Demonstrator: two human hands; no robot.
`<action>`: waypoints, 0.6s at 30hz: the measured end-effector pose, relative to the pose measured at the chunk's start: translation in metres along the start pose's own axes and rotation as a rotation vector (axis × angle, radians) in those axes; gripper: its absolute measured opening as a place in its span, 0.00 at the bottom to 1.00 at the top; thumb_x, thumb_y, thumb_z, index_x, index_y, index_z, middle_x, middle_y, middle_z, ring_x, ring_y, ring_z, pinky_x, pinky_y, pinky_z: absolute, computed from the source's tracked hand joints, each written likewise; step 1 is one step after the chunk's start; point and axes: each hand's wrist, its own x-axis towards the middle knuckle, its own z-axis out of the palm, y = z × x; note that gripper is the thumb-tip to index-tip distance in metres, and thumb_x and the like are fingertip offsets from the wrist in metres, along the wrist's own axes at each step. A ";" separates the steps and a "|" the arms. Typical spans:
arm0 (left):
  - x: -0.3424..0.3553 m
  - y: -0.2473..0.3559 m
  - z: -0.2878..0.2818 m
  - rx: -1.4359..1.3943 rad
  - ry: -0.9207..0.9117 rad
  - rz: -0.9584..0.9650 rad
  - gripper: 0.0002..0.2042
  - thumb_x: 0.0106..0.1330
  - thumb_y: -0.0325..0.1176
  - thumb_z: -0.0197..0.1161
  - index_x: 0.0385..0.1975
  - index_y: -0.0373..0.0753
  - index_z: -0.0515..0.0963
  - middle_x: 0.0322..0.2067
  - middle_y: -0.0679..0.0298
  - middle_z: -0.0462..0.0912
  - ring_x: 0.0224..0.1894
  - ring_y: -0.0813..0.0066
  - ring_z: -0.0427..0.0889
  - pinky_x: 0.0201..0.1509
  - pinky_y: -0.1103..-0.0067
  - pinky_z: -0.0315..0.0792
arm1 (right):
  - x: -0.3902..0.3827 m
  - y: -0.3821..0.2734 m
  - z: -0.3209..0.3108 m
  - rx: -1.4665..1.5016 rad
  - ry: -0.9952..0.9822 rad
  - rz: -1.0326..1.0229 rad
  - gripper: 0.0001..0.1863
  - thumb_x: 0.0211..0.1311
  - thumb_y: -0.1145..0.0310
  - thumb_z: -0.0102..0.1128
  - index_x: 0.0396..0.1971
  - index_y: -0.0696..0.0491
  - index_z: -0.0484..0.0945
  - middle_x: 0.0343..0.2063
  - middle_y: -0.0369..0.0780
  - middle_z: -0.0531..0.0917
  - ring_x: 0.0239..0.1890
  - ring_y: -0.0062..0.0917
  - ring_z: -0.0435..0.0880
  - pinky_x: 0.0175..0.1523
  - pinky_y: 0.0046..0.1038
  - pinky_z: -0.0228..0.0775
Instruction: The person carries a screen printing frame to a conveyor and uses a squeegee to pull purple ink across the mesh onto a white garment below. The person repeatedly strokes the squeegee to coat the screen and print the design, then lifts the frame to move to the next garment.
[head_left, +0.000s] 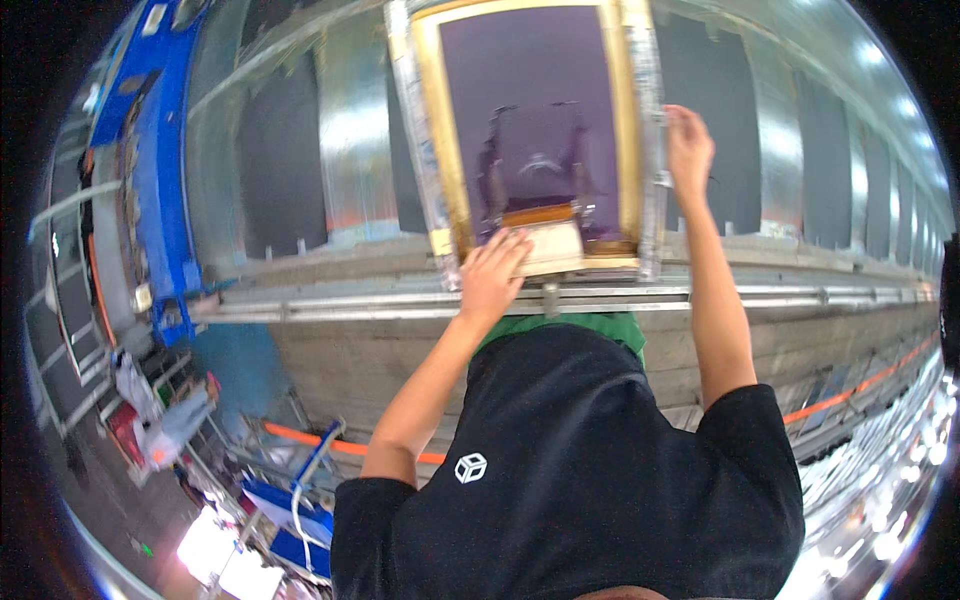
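A screen printing frame lies in front of me, with dark purple mesh inside yellowish borders and tape-wrapped outer sides. At its near end, a squeegee with a pale wooden handle rests on the mesh, brown ink along its far edge. My left hand is closed over the left end of this handle. Bent at the frame's right side, my right hand has its fingers against the outer edge, seeming to grip it; the fingertips are partly hidden. Dark wet-looking marks show on the mesh just beyond the squeegee.
Dark grey panels lie in a row on the long metal table to both sides. A metal rail runs along its near edge, close to my waist. Blue machinery stands at the left. Behind me are an orange bar and racks.
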 end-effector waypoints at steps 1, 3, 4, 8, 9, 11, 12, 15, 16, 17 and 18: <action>-0.005 -0.016 -0.005 0.007 0.006 -0.007 0.30 0.52 0.28 0.72 0.60 0.48 0.78 0.65 0.69 0.76 0.70 0.65 0.70 0.66 0.65 0.67 | -0.011 0.000 0.021 -0.063 0.005 -0.029 0.14 0.73 0.62 0.60 0.45 0.57 0.85 0.41 0.45 0.89 0.42 0.29 0.86 0.50 0.32 0.75; -0.018 -0.043 -0.018 0.018 -0.017 -0.022 0.32 0.49 0.26 0.73 0.60 0.49 0.78 0.65 0.69 0.77 0.70 0.65 0.71 0.66 0.65 0.67 | -0.031 -0.008 0.054 -0.004 -0.007 0.043 0.15 0.73 0.61 0.58 0.43 0.57 0.85 0.40 0.48 0.88 0.42 0.33 0.87 0.50 0.34 0.76; -0.023 -0.054 -0.023 0.047 -0.030 -0.024 0.32 0.49 0.25 0.72 0.60 0.49 0.78 0.65 0.69 0.77 0.70 0.65 0.71 0.66 0.65 0.67 | -0.038 -0.009 0.067 0.003 0.013 0.022 0.15 0.74 0.60 0.58 0.43 0.57 0.85 0.38 0.49 0.88 0.40 0.36 0.88 0.48 0.35 0.77; -0.027 -0.068 -0.036 0.099 -0.030 -0.015 0.32 0.51 0.23 0.69 0.62 0.49 0.78 0.65 0.68 0.77 0.70 0.65 0.71 0.64 0.67 0.68 | -0.048 -0.014 0.094 0.026 0.026 0.065 0.12 0.72 0.61 0.59 0.41 0.53 0.84 0.28 0.50 0.85 0.30 0.46 0.85 0.39 0.41 0.75; -0.026 -0.071 -0.035 0.119 -0.008 -0.008 0.32 0.52 0.23 0.68 0.61 0.49 0.79 0.64 0.68 0.78 0.70 0.64 0.72 0.63 0.68 0.68 | -0.048 -0.016 0.095 0.024 0.023 0.030 0.11 0.71 0.62 0.58 0.41 0.53 0.83 0.27 0.51 0.84 0.29 0.48 0.84 0.37 0.43 0.73; -0.028 -0.070 -0.030 0.128 0.028 -0.011 0.31 0.52 0.22 0.67 0.61 0.49 0.80 0.63 0.67 0.79 0.69 0.64 0.73 0.63 0.68 0.68 | -0.051 -0.020 0.092 0.050 -0.025 0.125 0.10 0.71 0.63 0.58 0.42 0.52 0.83 0.25 0.52 0.83 0.29 0.48 0.84 0.36 0.44 0.72; -0.029 -0.070 -0.028 0.117 0.041 -0.020 0.31 0.52 0.22 0.67 0.60 0.48 0.80 0.63 0.67 0.80 0.69 0.64 0.73 0.63 0.69 0.68 | -0.050 -0.018 0.093 0.036 -0.039 0.148 0.10 0.71 0.63 0.57 0.42 0.52 0.83 0.25 0.52 0.83 0.29 0.49 0.84 0.37 0.44 0.72; -0.039 -0.072 -0.024 0.164 0.044 -0.005 0.31 0.50 0.20 0.67 0.59 0.48 0.81 0.61 0.67 0.82 0.67 0.65 0.76 0.61 0.69 0.68 | -0.048 -0.013 0.099 0.007 -0.058 0.191 0.10 0.71 0.63 0.57 0.42 0.51 0.83 0.23 0.52 0.82 0.29 0.50 0.83 0.38 0.46 0.72; -0.046 -0.072 -0.025 0.176 0.012 0.001 0.31 0.50 0.20 0.68 0.59 0.48 0.81 0.61 0.67 0.82 0.67 0.65 0.75 0.60 0.69 0.68 | -0.049 -0.010 0.104 0.004 -0.048 0.188 0.09 0.71 0.63 0.56 0.42 0.51 0.83 0.23 0.52 0.82 0.29 0.50 0.83 0.38 0.46 0.72; -0.052 -0.070 -0.026 0.184 -0.019 0.005 0.32 0.49 0.20 0.68 0.59 0.48 0.81 0.61 0.67 0.82 0.68 0.65 0.75 0.60 0.70 0.68 | -0.049 -0.005 0.108 -0.002 -0.040 0.183 0.09 0.71 0.64 0.56 0.42 0.50 0.83 0.22 0.52 0.82 0.29 0.50 0.83 0.38 0.47 0.72; -0.060 -0.075 -0.020 0.183 -0.033 0.026 0.37 0.46 0.20 0.70 0.63 0.49 0.78 0.64 0.68 0.79 0.69 0.65 0.73 0.63 0.67 0.66 | -0.050 0.001 0.116 0.000 0.037 0.087 0.07 0.71 0.65 0.58 0.42 0.49 0.83 0.14 0.47 0.75 0.17 0.41 0.76 0.27 0.41 0.64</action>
